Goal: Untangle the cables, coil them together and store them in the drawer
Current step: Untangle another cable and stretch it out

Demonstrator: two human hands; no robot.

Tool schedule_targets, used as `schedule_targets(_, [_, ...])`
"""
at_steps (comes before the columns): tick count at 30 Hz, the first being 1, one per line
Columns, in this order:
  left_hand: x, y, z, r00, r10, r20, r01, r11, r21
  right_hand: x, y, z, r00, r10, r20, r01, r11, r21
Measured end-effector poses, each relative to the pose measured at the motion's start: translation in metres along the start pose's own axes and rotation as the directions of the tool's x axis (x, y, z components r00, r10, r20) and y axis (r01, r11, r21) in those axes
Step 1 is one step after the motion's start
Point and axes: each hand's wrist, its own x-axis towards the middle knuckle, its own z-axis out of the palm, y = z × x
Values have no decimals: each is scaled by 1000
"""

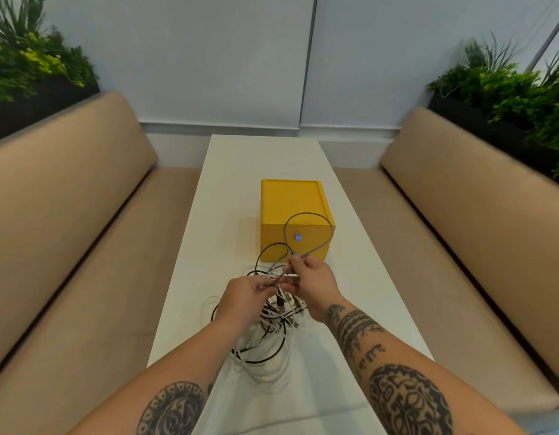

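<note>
Left hand [247, 293] and right hand [312, 277] pinch the grey cable [307, 213], tangle [272, 340] beneath them; I'd ease its loop free, never yank.

Yellow drawer box [290, 202] amid bare tabletop [240, 171]

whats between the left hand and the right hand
In the head view, a short stretch of gray cable spans the gap between left hand and right hand, both pinching it, above the cable tangle.
</note>
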Motion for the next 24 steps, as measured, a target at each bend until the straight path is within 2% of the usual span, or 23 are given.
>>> schedule_targets(2, [4, 3, 1, 1000, 22, -11, -22, 999, 33, 0, 5, -6, 1000, -8, -25, 8, 1000, -21])
schedule_targets(7, [12, 9, -4, 998, 19, -59, -24, 995, -95, -2, 23, -18, 999, -37, -12, 33, 972, -231])
schedule_targets(10, [12, 25, -8, 996, 79, -50, -87, 979, -186, -1, 34, -17, 990, -95, 105, 137, 833, -536])
schedule_targets(12, [11, 36, -10, 995, 99, -28, -103, 964, -247, -3, 35, -10, 986, -85, 145, 156, 777, -610])
schedule_targets(18, [9, 37, -18, 995, 95, 10, -90, 964, -249, 2, 28, -6, 982, -167, 90, 184, 722, -667])
schedule_targets(24, [1, 5, -8, 992, 7, 128, 6, 995, -96, 11, 21, -7, 991, -135, -16, 107, 848, -520])
